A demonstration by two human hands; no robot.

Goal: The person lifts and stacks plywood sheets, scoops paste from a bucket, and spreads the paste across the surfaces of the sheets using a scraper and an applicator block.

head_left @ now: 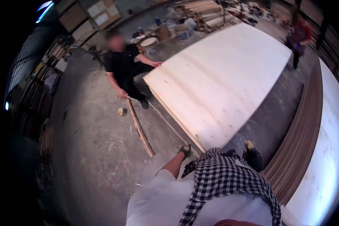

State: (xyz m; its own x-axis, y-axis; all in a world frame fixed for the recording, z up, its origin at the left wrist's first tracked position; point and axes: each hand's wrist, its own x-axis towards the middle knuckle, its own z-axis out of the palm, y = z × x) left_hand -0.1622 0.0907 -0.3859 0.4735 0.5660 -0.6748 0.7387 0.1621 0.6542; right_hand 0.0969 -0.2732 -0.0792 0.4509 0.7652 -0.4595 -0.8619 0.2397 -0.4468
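My left hand, in a dark glove, reaches forward beside the near left corner of a stack of large pale plywood sheets. Its fingers are too small and dark to read, and I cannot tell whether it touches the stack. My right hand does not show clearly; a skin-coloured patch at the bottom edge cannot be made out. Across the stack's left corner, a person in black rests one hand on the sheets. That person's other hand is at the top of a long wooden strip slanting along the floor.
A long brown stack of sheets with a white top stands at right. Another person is near the far right corner. A small roll and a thin cord lie on the concrete floor. Buckets stand behind.
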